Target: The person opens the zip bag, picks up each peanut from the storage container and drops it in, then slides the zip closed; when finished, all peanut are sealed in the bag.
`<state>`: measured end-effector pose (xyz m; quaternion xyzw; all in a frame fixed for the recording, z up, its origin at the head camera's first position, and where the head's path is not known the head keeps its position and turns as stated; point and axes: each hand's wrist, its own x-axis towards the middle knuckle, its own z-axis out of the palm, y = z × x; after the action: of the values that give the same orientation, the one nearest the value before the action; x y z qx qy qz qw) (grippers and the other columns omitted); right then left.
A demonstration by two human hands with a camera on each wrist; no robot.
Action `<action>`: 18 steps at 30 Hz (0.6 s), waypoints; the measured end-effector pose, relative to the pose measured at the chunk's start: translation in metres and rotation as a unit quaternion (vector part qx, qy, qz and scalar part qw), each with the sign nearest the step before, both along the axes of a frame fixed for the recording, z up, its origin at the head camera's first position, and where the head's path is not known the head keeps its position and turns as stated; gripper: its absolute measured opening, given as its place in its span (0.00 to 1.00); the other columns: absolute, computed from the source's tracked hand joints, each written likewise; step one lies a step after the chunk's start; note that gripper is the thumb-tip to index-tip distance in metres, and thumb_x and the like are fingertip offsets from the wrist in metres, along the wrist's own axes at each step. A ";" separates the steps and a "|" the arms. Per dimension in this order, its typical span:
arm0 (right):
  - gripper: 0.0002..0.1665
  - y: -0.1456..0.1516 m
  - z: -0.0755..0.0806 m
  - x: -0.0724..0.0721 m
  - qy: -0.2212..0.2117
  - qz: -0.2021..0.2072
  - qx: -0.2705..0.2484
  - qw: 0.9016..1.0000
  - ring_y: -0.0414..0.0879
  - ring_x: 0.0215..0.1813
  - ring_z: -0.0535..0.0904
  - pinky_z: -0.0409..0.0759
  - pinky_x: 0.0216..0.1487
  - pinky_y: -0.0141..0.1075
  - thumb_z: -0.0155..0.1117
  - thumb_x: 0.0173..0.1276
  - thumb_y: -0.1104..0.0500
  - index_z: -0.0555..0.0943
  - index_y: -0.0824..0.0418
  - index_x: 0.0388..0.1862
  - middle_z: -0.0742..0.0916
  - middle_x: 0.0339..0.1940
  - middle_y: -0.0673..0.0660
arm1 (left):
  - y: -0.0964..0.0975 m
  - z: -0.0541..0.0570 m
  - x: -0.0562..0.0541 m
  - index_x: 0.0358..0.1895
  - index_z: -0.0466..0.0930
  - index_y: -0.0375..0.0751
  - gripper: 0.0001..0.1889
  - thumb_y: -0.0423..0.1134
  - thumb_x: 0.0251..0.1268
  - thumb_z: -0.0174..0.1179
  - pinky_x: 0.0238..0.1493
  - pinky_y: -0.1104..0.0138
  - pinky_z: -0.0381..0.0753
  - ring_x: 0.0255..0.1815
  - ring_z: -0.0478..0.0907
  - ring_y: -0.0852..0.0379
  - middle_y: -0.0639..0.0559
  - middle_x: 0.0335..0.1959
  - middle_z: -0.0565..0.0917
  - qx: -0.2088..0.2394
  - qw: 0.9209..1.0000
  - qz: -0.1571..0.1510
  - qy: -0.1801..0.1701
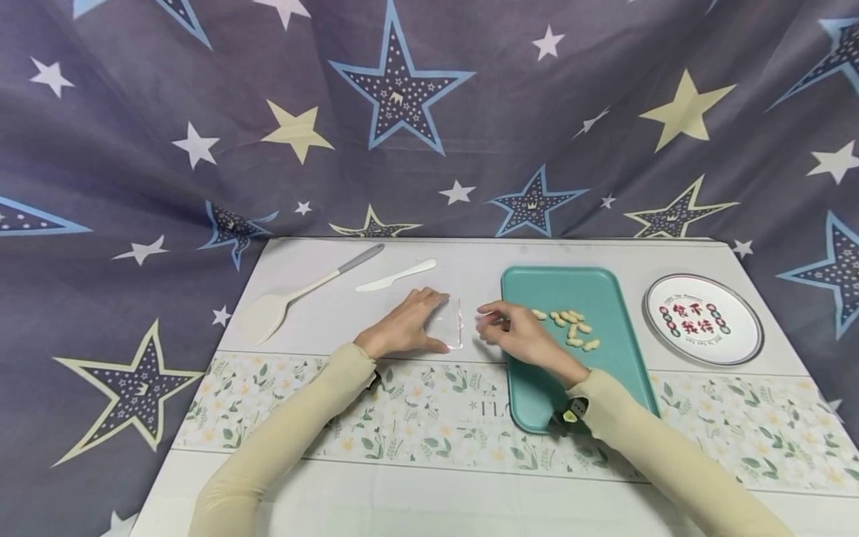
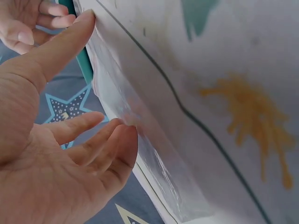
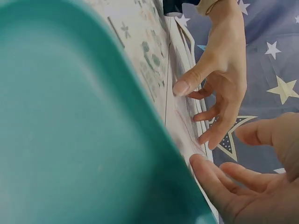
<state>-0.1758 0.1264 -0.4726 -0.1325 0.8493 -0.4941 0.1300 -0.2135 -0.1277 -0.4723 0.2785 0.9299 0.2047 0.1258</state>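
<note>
A clear plastic zip bag (image 1: 444,328) with a red line along its right edge lies flat on the table. My left hand (image 1: 411,324) is over it, fingers and thumb spread, fingertips at its surface. In the left wrist view the bag (image 2: 163,172) stretches out beneath the fingers of that hand (image 2: 70,154). My right hand (image 1: 520,332) is just right of the bag, over the left edge of a teal tray (image 1: 550,395), its fingers loosely bent with nothing between them. Several unshelled peanuts (image 1: 573,322) lie on the tray, partly beside that hand.
A cream spatula (image 1: 268,313) with a grey handle lies at the left. Next to it, behind the left hand, is a white plastic knife (image 1: 396,276). A round white plate (image 1: 701,350) with red characters stands at the right. A star-patterned curtain (image 1: 429,186) hangs behind the table.
</note>
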 end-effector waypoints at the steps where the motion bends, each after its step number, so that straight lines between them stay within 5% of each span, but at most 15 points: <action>1: 0.25 -0.002 0.000 -0.001 -0.008 -0.003 -0.001 1.000 0.54 0.48 0.90 0.91 0.48 0.42 0.61 0.74 0.64 0.77 0.68 0.68 0.90 0.51 0.65 | 0.000 0.000 -0.001 0.80 0.62 0.37 0.56 0.56 0.49 0.81 0.80 0.51 0.68 0.74 0.68 0.42 0.40 0.73 0.71 0.002 1.000 0.000 -0.002; 18: 0.26 -0.019 -0.006 -0.013 -0.049 -0.007 -0.024 0.999 0.55 0.52 0.89 0.90 0.51 0.38 0.64 0.72 0.67 0.76 0.71 0.68 0.89 0.52 0.67 | 0.000 -0.003 -0.006 0.76 0.68 0.40 0.53 0.53 0.46 0.84 0.70 0.53 0.76 0.66 0.69 0.46 0.43 0.64 0.71 0.020 0.999 0.011 -0.026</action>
<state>-0.1891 0.1071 -0.4783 -0.1056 0.8308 -0.5212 0.1645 -0.2198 -0.1274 -0.4757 0.2648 0.9252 0.2315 0.1425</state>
